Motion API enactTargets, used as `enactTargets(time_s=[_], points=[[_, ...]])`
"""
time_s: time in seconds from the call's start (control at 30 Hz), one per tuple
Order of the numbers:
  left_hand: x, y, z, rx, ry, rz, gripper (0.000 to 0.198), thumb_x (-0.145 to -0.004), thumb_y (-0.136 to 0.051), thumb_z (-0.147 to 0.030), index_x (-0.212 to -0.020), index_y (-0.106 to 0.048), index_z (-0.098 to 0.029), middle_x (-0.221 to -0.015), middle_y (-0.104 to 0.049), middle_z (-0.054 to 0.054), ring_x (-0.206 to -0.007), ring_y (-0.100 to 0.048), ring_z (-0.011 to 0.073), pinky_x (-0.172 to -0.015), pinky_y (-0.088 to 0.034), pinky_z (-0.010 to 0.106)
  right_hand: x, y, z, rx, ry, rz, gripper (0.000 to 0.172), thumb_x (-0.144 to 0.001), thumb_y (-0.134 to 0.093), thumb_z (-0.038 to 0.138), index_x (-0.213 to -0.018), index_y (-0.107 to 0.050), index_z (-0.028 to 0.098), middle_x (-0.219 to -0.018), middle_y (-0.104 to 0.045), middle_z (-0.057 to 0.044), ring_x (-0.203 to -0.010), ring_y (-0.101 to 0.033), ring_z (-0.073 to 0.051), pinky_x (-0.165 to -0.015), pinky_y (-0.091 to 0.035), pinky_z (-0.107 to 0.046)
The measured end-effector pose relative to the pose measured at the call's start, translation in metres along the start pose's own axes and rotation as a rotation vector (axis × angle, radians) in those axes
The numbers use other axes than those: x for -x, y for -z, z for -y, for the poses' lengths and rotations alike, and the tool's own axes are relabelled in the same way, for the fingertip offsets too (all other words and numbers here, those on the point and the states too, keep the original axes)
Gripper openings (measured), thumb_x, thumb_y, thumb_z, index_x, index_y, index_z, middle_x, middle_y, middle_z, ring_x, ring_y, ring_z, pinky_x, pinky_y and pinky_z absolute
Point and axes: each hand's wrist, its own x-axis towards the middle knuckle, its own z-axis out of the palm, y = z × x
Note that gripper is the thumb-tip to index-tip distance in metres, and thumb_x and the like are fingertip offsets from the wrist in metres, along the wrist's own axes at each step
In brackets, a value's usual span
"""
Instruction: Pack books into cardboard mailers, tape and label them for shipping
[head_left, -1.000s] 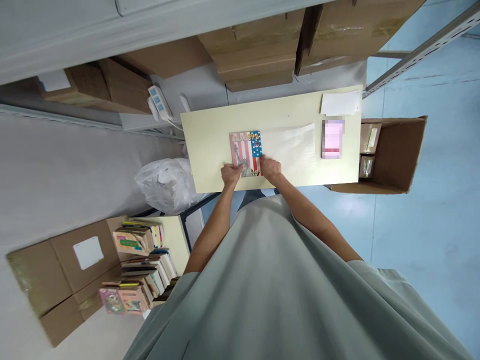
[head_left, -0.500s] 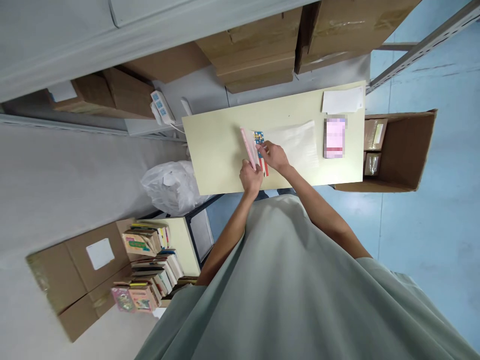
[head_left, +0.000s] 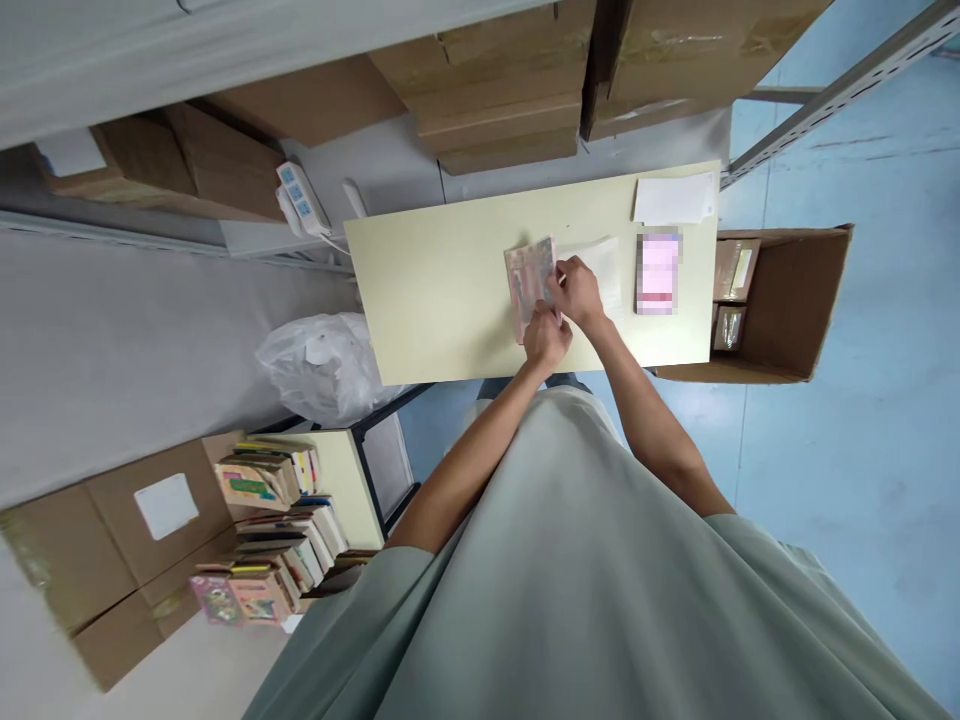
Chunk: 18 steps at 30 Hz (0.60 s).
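At the table (head_left: 431, 300), the book (head_left: 528, 275) points lengthwise toward the boxes (head_left: 499, 95).

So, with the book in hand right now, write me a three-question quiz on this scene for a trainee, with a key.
1. Multiple choice: what does the left hand hold?
A) the power strip
B) the book
C) the plastic bag
2. True or false: the left hand is closer to the near edge of the table than the right hand is.
3. Count: how many smaller boxes show inside the open carton?

Key: 1. B; 2. True; 3. Two.
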Motion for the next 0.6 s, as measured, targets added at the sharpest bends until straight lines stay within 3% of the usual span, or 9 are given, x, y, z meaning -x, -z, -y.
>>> enactTargets(time_s=[0.17,0.3,0.37,0.47,0.53,0.6], points=[[-0.019,-0.024,0.005,-0.002,-0.013,0.064,0.046,-0.096,-0.075,-0.023,-0.135,-0.054,-0.012,-0.131,-0.071,0.027,-0.122,-0.073,0.0409,-0.098,-0.056,0.048,-0.005,-0.017,-0.036,0.009,-0.107,0.0,0.024,-0.108,-0.048,0.031,-0.092,-0.063,0.022,-0.101,-0.064,-0.011,-0.086,-0.063,-0.026,-0.089,-0.055,-0.042],[-0.027,-0.02,0.022,0.064,-0.127,0.167,0.039,-0.091,-0.084,-0.031,-0.119,-0.059,-0.018,-0.118,-0.075,0.017,-0.116,-0.074,0.0339,-0.098,-0.058,0.044,0.001,-0.018,-0.052,-0.03,-0.141,-0.045,0.03,-0.111,-0.045,0.034,-0.12,-0.07,0.02,-0.107,-0.067,-0.012,-0.096,-0.067,-0.027,-0.095,-0.058,-0.043],[-0.03,-0.009,0.038,0.112,-0.163,0.109,0.026,-0.095,-0.079,-0.027,-0.111,-0.061,-0.021,-0.112,-0.076,0.011,-0.111,-0.075,0.0282,-0.101,-0.057,0.041,0.01,-0.013,-0.058,-0.045,-0.142,-0.084,0.04,-0.109,-0.047,0.035,-0.14,-0.065,0.018,-0.121,-0.067,-0.016,-0.1,-0.07,-0.028,-0.097,-0.06,-0.044],[-0.039,0.011,0.065,0.176,-0.078,-0.179,0.023,-0.096,-0.076,-0.025,-0.115,-0.063,-0.022,-0.123,-0.074,0.013,-0.113,-0.074,0.0249,-0.106,-0.056,0.039,0.03,-0.006,-0.06,-0.04,-0.179,-0.099,0.05,-0.106,-0.049,0.029,-0.153,-0.059,0.016,-0.137,-0.063,-0.019,-0.098,-0.073,-0.027,-0.096,-0.062,-0.044],[-0.047,0.02,0.078,0.224,0.006,-0.204,0.027,-0.092,-0.078,-0.023,-0.115,-0.065,-0.022,-0.121,-0.075,0.012,-0.11,-0.075,0.0242,-0.105,-0.056,0.038,0.043,-0.007,-0.057,-0.026,-0.213,-0.044,0.047,-0.104,-0.048,0.024,-0.148,-0.063,0.017,-0.132,-0.067,-0.018,-0.094,-0.074,-0.027,-0.095,-0.062,-0.044],[-0.054,0.024,0.085,0.293,0.064,-0.146,0.028,-0.088,-0.078,-0.021,-0.114,-0.067,-0.021,-0.115,-0.078,0.01,-0.105,-0.076,0.0229,-0.101,-0.058,0.036,0.053,-0.011,-0.05,0.01,-0.242,0.01,0.042,-0.105,-0.046,0.021,-0.14,-0.068,0.017,-0.127,-0.069,-0.017,-0.095,-0.074,-0.028,-0.096,-0.061,-0.044]])
